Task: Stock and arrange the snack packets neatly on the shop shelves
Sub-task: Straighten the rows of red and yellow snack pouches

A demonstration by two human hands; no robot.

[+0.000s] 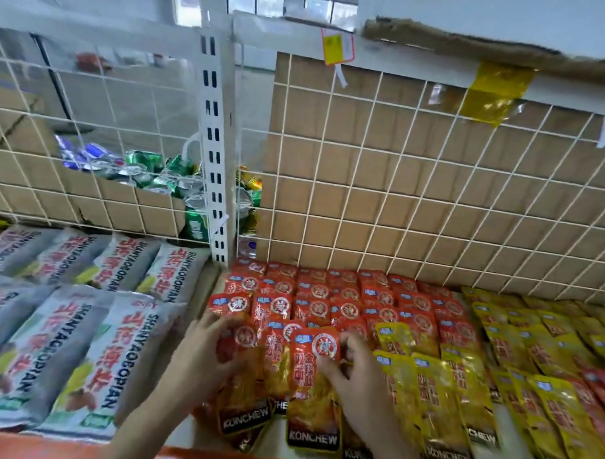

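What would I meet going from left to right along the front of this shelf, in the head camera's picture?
Grey-and-white bags → left hand → red packet between the hands → right hand → yellow packets.

The red packets [314, 384] and yellow packets [459, 399] are glossy, crinkled plastic film; the grey-and-white packets [84, 359] at lower left are smoother, duller plastic; the wire grid [375, 153] and slotted upright [215, 140] are white-painted metal; the cardboard [415, 199] behind is matt brown; the cans [179, 183] show shiny metal tops; the yellow tape [494, 95] at upper right is glossy.
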